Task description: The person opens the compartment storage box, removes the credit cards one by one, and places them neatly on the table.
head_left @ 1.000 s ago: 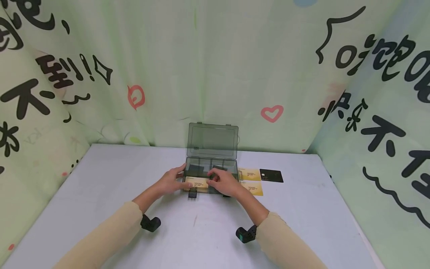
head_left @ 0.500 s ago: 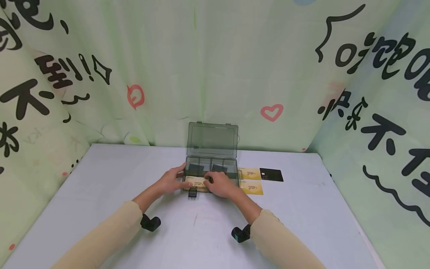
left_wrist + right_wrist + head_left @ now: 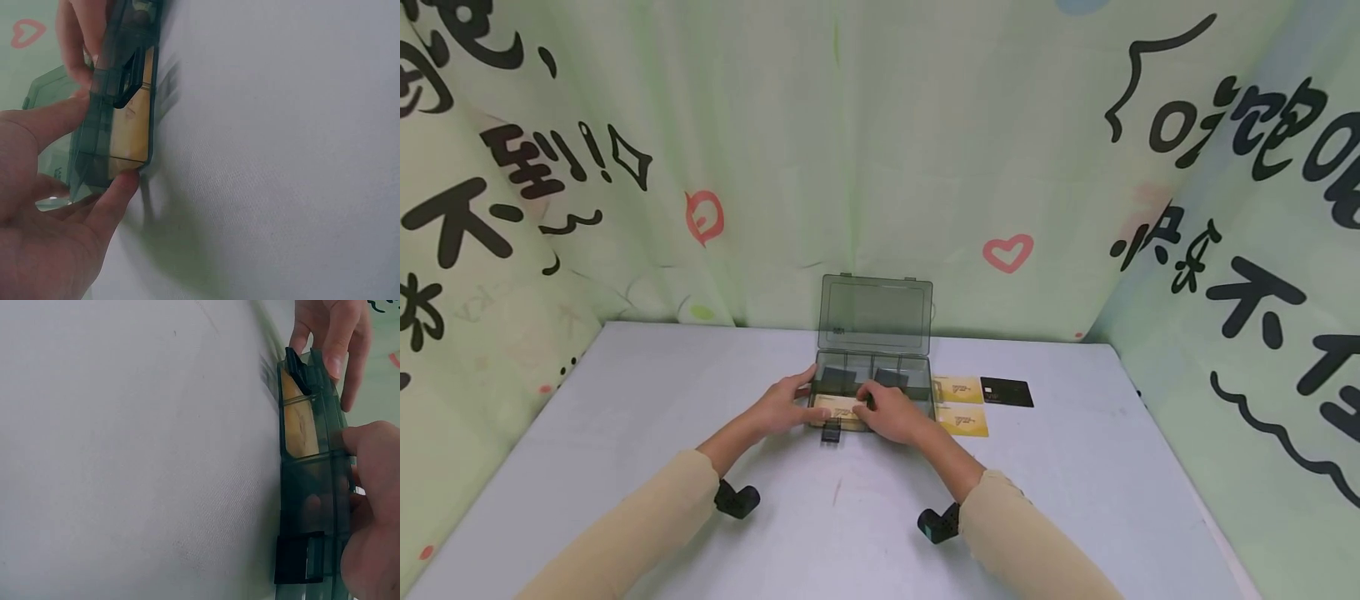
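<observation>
A translucent dark-green plastic compartment box [image 3: 923,403] stands on the table with its lid [image 3: 876,313] raised. Yellow cards [image 3: 833,406] lie in the front-left compartment, visible through the front wall in both wrist views. My left hand [image 3: 781,407] grips the box's left front corner, thumb and fingers on either side of it. Over the front wall, my right hand [image 3: 891,412] reaches in with curled fingers. Its thumb and index fingertips are at the right end of the cards; whether they pinch a card is hidden. Dark flat pieces [image 3: 838,381] sit in the back compartments.
Right of the box, two yellow cards [image 3: 964,421] lie in a column, beside a black card [image 3: 1007,392]. A front latch [image 3: 831,431] sticks out toward me. White table [image 3: 842,533] extends in front and to both sides. A printed curtain [image 3: 760,167] hangs behind.
My right hand has moved a little left over the cards, its fingertips lowering onto their right end. The left hand and the box have stayed in place.
</observation>
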Available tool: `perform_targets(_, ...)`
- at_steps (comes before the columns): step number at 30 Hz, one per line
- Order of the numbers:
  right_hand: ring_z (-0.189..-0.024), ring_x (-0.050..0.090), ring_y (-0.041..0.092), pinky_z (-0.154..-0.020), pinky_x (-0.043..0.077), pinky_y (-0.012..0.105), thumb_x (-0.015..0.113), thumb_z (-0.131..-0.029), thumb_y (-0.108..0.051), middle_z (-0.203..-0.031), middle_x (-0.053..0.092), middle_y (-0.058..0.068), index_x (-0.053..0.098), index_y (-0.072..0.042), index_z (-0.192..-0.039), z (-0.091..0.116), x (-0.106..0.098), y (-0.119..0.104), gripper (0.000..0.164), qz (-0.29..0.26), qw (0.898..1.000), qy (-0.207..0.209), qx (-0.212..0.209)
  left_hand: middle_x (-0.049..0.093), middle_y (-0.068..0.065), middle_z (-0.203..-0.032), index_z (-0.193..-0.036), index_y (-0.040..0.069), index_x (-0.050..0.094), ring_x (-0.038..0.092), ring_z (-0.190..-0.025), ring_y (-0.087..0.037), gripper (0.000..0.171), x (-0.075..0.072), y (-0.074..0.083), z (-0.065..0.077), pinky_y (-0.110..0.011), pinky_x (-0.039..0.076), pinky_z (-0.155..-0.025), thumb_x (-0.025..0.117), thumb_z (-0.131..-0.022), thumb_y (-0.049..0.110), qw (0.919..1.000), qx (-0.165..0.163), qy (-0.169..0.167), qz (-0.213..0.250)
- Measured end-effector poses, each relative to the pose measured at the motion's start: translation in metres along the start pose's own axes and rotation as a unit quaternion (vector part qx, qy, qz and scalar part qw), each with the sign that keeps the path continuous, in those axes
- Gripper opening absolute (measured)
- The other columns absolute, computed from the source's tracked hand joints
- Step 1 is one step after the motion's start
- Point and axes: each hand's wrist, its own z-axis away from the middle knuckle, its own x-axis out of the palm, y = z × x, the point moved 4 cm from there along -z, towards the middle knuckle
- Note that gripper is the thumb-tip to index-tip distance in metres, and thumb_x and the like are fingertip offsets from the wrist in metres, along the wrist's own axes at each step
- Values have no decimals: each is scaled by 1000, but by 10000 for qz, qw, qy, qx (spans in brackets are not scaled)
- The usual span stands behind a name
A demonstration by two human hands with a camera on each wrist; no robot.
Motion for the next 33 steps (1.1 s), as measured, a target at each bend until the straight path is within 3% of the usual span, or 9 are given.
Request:
perform_targets(6,-59,39,13,-57,35,26,55,-97,-20,-69,45,-1,54,-12,-102,3,-3,4,10,-606,9970,477,-108,26,-17,-159,-156,12,16,37,-141,-36,90,0,1,1,-51,36,-112,72,-88,30,9999,108,44,68)
perform_targets(11,-58,37,11,-59,34,25,55,-93,-14,-66,43,-3,61,-10,-91,4,-4,5,7,-555,9976,268,-318,22,-16,-160,-156,10,16,38,-140,-37,92,0,1,1,-50,38,-111,72,-87,32,9998,198,30,-24)
perform_targets(19,-61,39,11,-62,36,26,57,-96,-14,-70,46,-2,64,-9,-95,5,-7,9,8,-1020,9929,402,-465,23,-15,-160,-156,11,15,37,-141,-36,94,2,-1,-1,-51,37,-111,73,-86,35,9999,122,52,19)
perform_targets(25,-66,43,13,-62,38,26,59,-96,-15,-75,52,1,64,-9,-94,9,-13,9,8,-1277,9897,560,-337,26,-15,-159,-156,12,15,37,-142,-35,93,3,-2,1,-51,36,-112,74,-86,32,10000,-11,75,-5)
perform_targets(33,-72,60,24,-70,53,34,57,-97,-14,-83,64,11,61,-6,-100,14,-29,17,9,-1888,9793,727,17,25,-16,-160,-156,11,14,36,-142,-36,91,2,0,2,-51,36,-112,72,-88,28,10000,3,70,66)
